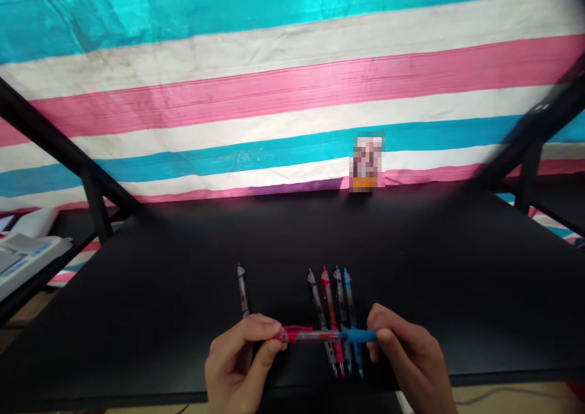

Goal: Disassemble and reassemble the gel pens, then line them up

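Over a black desk point(137, 292), the fingers of the left hand point(240, 359) and right hand point(411, 356) grasp a clear pen point(315, 336) — red at the left end, blue at the right — held crosswise above four side-by-side pens point(333, 304), a lone pen point(242, 289) just left of them.

A pen point(315, 336) showing pink at its left end and bright blue at its right is being held over pink, blue and grey pens point(329, 301) on a black worktop point(137, 292), while turquoise, white and pink stripes are being shown by the far cloth point(292, 97).
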The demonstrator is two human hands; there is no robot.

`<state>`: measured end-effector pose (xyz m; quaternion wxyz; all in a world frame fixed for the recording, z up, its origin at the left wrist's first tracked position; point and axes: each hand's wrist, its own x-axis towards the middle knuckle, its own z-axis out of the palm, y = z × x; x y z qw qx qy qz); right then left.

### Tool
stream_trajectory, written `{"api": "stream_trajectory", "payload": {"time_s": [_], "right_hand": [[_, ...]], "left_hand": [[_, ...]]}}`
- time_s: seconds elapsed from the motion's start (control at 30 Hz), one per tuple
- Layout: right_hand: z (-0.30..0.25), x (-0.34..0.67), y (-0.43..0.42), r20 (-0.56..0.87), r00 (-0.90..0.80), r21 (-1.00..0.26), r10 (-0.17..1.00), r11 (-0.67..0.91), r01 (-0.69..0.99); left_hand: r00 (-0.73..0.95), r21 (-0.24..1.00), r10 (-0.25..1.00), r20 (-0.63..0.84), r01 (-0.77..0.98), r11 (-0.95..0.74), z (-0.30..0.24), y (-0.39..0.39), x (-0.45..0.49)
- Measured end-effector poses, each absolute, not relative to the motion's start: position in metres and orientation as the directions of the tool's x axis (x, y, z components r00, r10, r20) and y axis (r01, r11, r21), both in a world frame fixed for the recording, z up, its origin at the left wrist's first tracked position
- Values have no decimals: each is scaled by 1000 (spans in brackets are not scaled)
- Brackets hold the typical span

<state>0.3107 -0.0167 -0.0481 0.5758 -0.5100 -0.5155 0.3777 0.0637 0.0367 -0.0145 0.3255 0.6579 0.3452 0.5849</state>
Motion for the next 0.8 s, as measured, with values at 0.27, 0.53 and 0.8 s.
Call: {"api": "stream_trajectory", "payload": {"time_s": [0.27,0.53,0.8], "right_hand": [[-55,301,-19,173,267,-985,948,166,49],[-48,309,-17,191,134,-975,973,172,142],[-53,300,-19,172,240,-985,956,167,40]], "left_hand": [[-138,950,940,311,39,-308,-19,26,71],[-129,949,941,313,9,-314,-15,25,74],[-160,965,952,259,17,-260,-17,25,73]]}}
